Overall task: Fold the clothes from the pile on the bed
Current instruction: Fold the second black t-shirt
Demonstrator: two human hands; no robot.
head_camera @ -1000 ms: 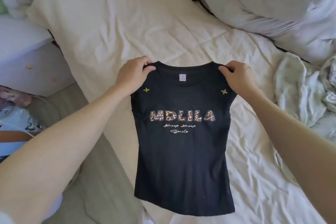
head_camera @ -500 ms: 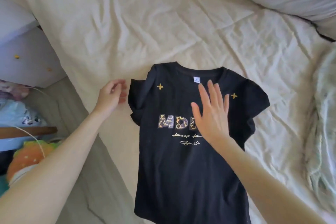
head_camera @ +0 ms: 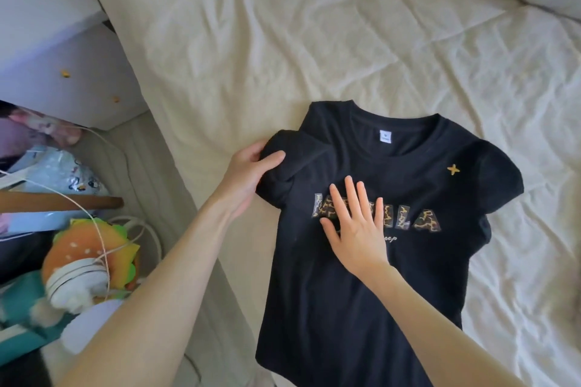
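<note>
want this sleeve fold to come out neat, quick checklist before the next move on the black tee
1. Black cotton t-shirt lies print side up on the cream bed sheet: ok.
2. Right hand presses flat on the chest print: ok.
3. Left hand grips the bunched sleeve on its side: ok.
4. Opposite sleeve spread flat: ok.
5. Hem flat: cannot tell, out of frame.

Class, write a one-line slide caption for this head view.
Left hand grips the black printed T-shirt's sleeve while the flat right hand presses its chest on the cream bedsheet.
</note>
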